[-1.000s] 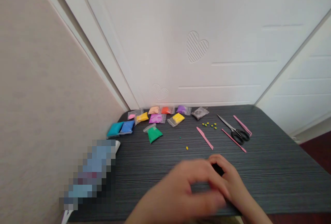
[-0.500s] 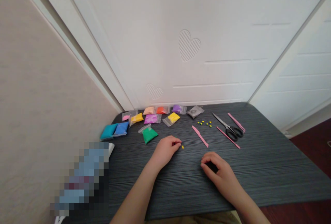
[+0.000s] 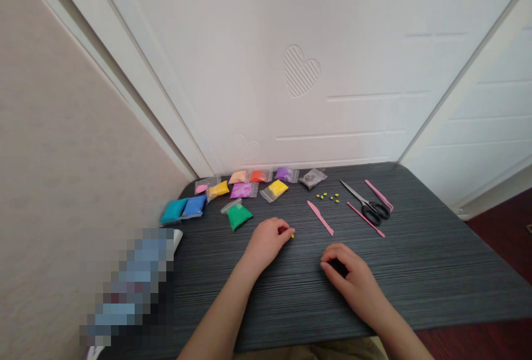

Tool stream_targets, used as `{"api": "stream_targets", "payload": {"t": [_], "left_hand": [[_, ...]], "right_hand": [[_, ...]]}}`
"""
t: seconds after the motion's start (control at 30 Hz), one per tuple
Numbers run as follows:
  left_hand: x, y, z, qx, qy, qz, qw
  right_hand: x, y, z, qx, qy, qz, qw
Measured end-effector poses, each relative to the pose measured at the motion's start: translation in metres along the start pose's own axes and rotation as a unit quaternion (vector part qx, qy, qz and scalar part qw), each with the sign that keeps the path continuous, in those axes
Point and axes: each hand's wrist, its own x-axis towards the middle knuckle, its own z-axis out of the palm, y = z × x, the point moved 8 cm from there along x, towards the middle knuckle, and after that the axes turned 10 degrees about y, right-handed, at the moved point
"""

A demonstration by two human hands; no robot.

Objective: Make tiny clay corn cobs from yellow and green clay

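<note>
My left hand (image 3: 269,242) rests on the dark table, thumb and fingers closing on a tiny yellow clay piece (image 3: 292,236) that peeks out at the fingertips. To its right, my right hand (image 3: 348,272) is curled with thumb and forefinger pressed together; whatever sits in that pinch is too small to make out. A pink plastic clay knife (image 3: 320,218) lies just beyond the two hands. Several small yellow-and-green clay bits (image 3: 327,198) are grouped behind the knife. Left of my left hand lies a bag of green clay (image 3: 239,216).
Bags of coloured clay line the back, among them yellow (image 3: 277,188), purple (image 3: 286,174), grey (image 3: 312,179) and blue (image 3: 194,206). Black-handled scissors (image 3: 374,212) and thin pink tools (image 3: 366,219) lie at right. A blurred-out object (image 3: 137,282) stands by the left wall.
My left hand has moved from near my right hand out to the yellow piece, its fingertips now over it. The right hand stays pinched in nearly the same place. The view has shifted slightly.
</note>
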Motion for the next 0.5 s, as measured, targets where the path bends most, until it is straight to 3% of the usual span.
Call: {"api": "stream_targets", "payload": {"t": [0.5], "left_hand": [[0.0006, 0.0025, 0.0084, 0.071, -0.032, -0.076, 0.994]], "right_hand": [[0.0005, -0.0013, -0.0015, 0.004, 0.008, 0.0, 1.0]]}}
